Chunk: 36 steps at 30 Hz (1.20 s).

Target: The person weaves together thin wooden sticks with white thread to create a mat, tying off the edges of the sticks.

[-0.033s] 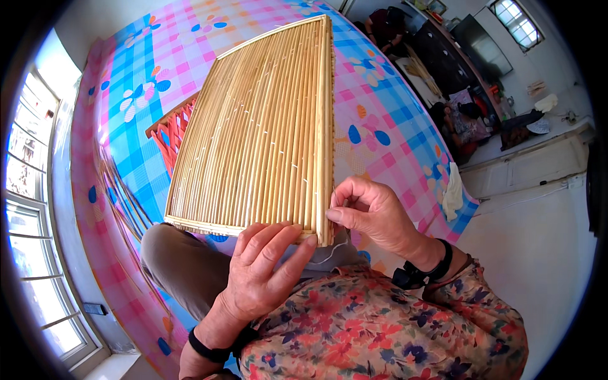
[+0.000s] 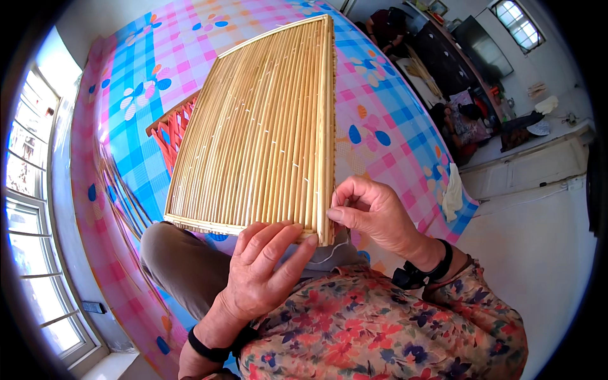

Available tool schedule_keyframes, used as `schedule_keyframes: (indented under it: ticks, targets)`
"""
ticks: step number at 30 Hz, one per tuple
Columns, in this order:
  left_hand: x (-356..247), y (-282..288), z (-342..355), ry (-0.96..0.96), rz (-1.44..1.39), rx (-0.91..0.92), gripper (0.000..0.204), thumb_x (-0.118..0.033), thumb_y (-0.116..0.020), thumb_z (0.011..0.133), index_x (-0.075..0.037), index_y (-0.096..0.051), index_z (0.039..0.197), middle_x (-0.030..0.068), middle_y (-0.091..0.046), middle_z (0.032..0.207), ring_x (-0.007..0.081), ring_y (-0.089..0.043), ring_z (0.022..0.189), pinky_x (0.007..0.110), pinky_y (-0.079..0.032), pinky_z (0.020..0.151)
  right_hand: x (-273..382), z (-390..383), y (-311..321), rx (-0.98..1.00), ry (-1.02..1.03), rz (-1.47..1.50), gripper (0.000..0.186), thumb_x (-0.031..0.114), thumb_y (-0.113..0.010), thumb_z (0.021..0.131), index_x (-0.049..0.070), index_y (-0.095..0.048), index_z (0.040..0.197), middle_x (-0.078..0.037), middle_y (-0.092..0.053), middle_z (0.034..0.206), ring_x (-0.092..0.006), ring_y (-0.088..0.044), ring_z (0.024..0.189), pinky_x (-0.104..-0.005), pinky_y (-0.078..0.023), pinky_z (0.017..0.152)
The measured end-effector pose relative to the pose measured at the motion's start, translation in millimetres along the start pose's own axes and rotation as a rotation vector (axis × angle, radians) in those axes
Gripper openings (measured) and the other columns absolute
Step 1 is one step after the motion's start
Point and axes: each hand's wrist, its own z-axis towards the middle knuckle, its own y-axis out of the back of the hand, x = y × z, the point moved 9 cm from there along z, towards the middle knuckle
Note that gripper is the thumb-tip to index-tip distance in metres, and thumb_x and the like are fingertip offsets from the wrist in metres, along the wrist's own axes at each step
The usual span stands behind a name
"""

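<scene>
A flat panel of straw-coloured stalks (image 2: 253,139), laid side by side and framed with thicker stalks, leans up from my lap. My left hand (image 2: 263,266) grips its near edge by the right corner, fingers on top; the thumb tip lies at that corner. Against the panel's right edge, just above the corner, my right hand (image 2: 373,212) pinches with thumb and forefinger. What sits in the pinch is too small to make out. A thin white thread (image 2: 332,253) loops below the corner.
Pink and blue checked sheeting (image 2: 399,164) spreads beneath. A red lattice piece (image 2: 168,142) lies partly under the panel, and long thin stalks (image 2: 123,196) lie at left, near the window (image 2: 28,158). A white cloth (image 2: 453,193) is at right; another person (image 2: 386,28) is at the far right.
</scene>
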Motion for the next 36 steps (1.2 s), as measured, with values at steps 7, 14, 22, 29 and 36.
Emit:
schedule_keyframes:
  ticks: [7,14,22,29,36]
  targets:
    - [4,2,-4,0.014,-0.061,-0.050,0.037,-0.002,-0.062,0.071,-0.002,-0.059,0.107,0.0114,-0.057,0.107,0.0242,-0.058,0.095,0.038,-0.047,0.081,0,-1,1,-0.004,-0.001,-0.037,0.011,0.009,-0.063,0.087,0.002,-0.055,0.091,0.001,-0.056,0.083,-0.0049,-0.057,0.074,-0.0190,-0.051,0.066]
    - [8,5,-7,0.067,-0.108,-0.090,0.034,0.001,-0.065,0.071,0.000,-0.060,0.104,0.0117,-0.059,0.105,0.0247,-0.059,0.093,0.038,-0.048,0.081,3,0,1,0.003,0.019,-0.060,0.013,0.011,-0.064,0.087,0.002,-0.055,0.092,0.001,-0.056,0.085,-0.0049,-0.057,0.076,-0.0190,-0.051,0.068]
    - [7,6,-6,0.061,-0.103,-0.080,0.034,0.001,-0.065,0.071,-0.001,-0.060,0.105,0.0117,-0.059,0.106,0.0245,-0.059,0.094,0.037,-0.048,0.081,4,-2,0,0.002,0.016,-0.030,0.013,0.012,-0.064,0.087,0.003,-0.055,0.091,0.001,-0.057,0.086,-0.0045,-0.057,0.077,-0.0185,-0.051,0.069]
    - [-1,6,-6,0.039,-0.032,-0.092,0.037,-0.006,-0.067,0.073,-0.005,-0.060,0.109,0.0110,-0.056,0.109,0.0249,-0.057,0.098,0.039,-0.046,0.083,7,-2,0,-0.054,0.087,-0.092,0.013,0.011,-0.066,0.085,0.004,-0.056,0.090,0.001,-0.058,0.084,-0.0031,-0.057,0.074,-0.0179,-0.049,0.064]
    - [-12,11,2,-0.013,0.259,-0.084,0.034,-0.011,-0.067,0.074,-0.008,-0.062,0.108,0.0134,-0.053,0.107,0.0267,-0.055,0.098,0.042,-0.046,0.080,28,8,-23,0.012,0.095,0.002,0.010,0.006,-0.064,0.085,0.005,-0.055,0.089,0.002,-0.056,0.086,-0.0034,-0.055,0.075,-0.0173,-0.048,0.066]
